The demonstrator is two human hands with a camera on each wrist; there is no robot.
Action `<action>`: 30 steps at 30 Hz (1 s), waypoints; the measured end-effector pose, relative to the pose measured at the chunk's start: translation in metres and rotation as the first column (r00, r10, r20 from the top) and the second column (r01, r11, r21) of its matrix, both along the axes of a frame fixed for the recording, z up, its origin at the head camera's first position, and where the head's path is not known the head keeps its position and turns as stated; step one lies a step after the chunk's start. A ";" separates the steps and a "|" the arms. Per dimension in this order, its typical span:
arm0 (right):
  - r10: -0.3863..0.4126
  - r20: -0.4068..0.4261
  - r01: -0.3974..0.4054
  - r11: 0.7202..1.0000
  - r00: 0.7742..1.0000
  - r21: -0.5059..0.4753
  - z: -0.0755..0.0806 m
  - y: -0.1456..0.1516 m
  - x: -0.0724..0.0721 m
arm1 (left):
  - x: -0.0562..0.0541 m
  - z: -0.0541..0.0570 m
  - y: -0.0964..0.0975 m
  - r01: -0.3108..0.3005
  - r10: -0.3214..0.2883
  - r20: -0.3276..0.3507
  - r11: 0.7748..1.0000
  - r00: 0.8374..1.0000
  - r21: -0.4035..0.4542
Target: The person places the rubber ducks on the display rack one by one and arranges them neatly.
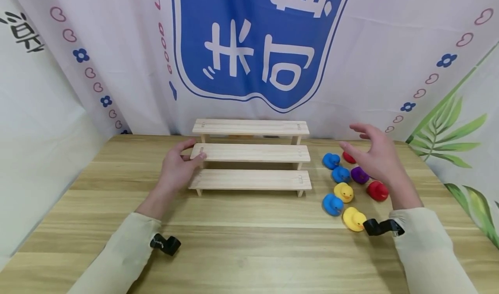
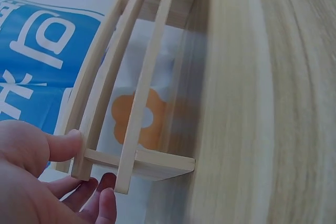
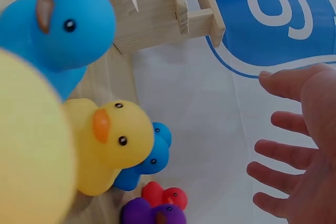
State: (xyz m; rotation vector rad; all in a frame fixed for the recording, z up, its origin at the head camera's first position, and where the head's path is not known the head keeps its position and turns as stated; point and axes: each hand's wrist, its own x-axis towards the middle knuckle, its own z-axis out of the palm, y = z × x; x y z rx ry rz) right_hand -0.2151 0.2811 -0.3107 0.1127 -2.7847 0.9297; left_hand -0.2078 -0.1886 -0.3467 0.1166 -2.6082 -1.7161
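A three-tier wooden display stand (image 1: 250, 152) stands at the back of the table. My left hand (image 1: 178, 166) grips the left end of its middle board, thumb on top and fingers around the end and below. In the left wrist view, the thumb (image 2: 65, 145) presses that board's edge, with fingertips curled beneath. My right hand (image 1: 376, 155) hovers over the rubber ducks with fingers spread and nothing held. The ducks right of the stand include a blue duck (image 1: 333, 204), a yellow duck (image 1: 354, 219), a purple duck (image 1: 359, 175) and a red duck (image 1: 377, 191).
The wood-grain table (image 1: 241, 250) runs beneath everything. Behind the stand hangs a white curtain with a blue printed panel (image 1: 249, 77). Leaf prints (image 1: 444, 134) mark the cloth at the right. Black wrist cameras sit at both sleeves.
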 end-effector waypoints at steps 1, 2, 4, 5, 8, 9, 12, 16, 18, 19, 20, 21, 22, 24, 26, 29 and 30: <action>-0.006 0.019 0.007 1.000 1.000 -0.021 -0.001 0.002 0.001 | 0.000 0.000 0.000 -0.001 0.001 0.007 1.000 1.000 0.017; -0.009 0.037 0.011 0.999 0.999 -0.042 -0.002 0.003 0.002 | 0.000 0.000 0.000 -0.001 0.000 0.013 0.999 1.000 0.036; -0.012 0.073 0.018 0.996 0.997 -0.085 -0.004 0.006 0.003 | 0.000 -0.001 0.000 0.000 -0.001 0.018 0.998 1.000 0.065; -0.011 0.085 0.020 0.994 0.996 -0.107 -0.005 0.007 0.004 | -0.001 -0.001 0.000 -0.001 0.000 0.017 0.997 1.000 0.074; -0.007 0.089 0.020 0.989 0.996 -0.144 -0.008 0.012 0.004 | 0.000 -0.004 0.000 -0.007 0.007 0.006 0.996 1.000 0.085; -0.004 0.086 0.017 0.987 0.996 -0.160 -0.008 0.013 0.004 | 0.000 -0.005 0.000 -0.010 0.010 0.000 0.996 1.000 0.090; 0.013 0.085 0.006 0.975 0.996 -0.222 -0.010 0.018 0.005 | -0.001 -0.008 0.000 -0.019 0.021 -0.011 0.994 1.000 0.109; 0.014 0.105 0.016 0.960 0.994 -0.280 -0.012 0.026 0.005 | -0.002 -0.012 0.000 -0.014 0.018 -0.027 0.990 0.999 0.143; 0.006 0.113 0.027 0.958 0.994 -0.287 -0.014 0.030 0.005 | -0.003 -0.013 0.001 -0.004 0.010 -0.033 0.987 0.999 0.158; 0.000 0.115 0.033 0.958 0.993 -0.286 -0.014 0.032 0.004 | -0.003 -0.014 0.001 0.001 0.005 -0.036 0.987 0.999 0.163; -0.001 0.117 0.035 0.957 0.993 -0.290 -0.015 0.034 0.004 | -0.003 -0.014 0.001 0.004 0.002 -0.037 0.987 0.999 0.162; -0.002 0.119 0.036 0.956 0.993 -0.292 -0.016 0.036 0.003 | -0.003 -0.014 0.000 0.008 -0.002 -0.036 0.987 0.999 0.163; -0.002 0.122 0.038 0.954 0.993 -0.298 -0.017 0.038 0.003 | -0.003 -0.014 0.000 0.010 -0.004 -0.035 0.987 0.999 0.157; 0.000 0.120 0.037 0.952 0.993 -0.304 -0.019 0.042 0.002 | -0.003 -0.015 0.000 0.012 -0.008 -0.031 0.989 0.999 0.149; 0.001 0.116 0.035 0.950 0.993 -0.312 -0.021 0.046 0.001 | -0.003 -0.015 -0.001 0.012 -0.008 -0.030 0.990 1.000 0.140; 0.012 0.108 0.025 0.944 0.994 -0.329 -0.025 0.052 -0.001 | -0.003 -0.016 -0.002 0.011 -0.007 -0.031 0.989 1.000 0.148; 0.019 0.107 0.019 0.939 0.994 -0.342 -0.026 0.055 -0.001 | -0.003 -0.016 -0.002 0.011 -0.006 -0.034 0.988 0.999 0.153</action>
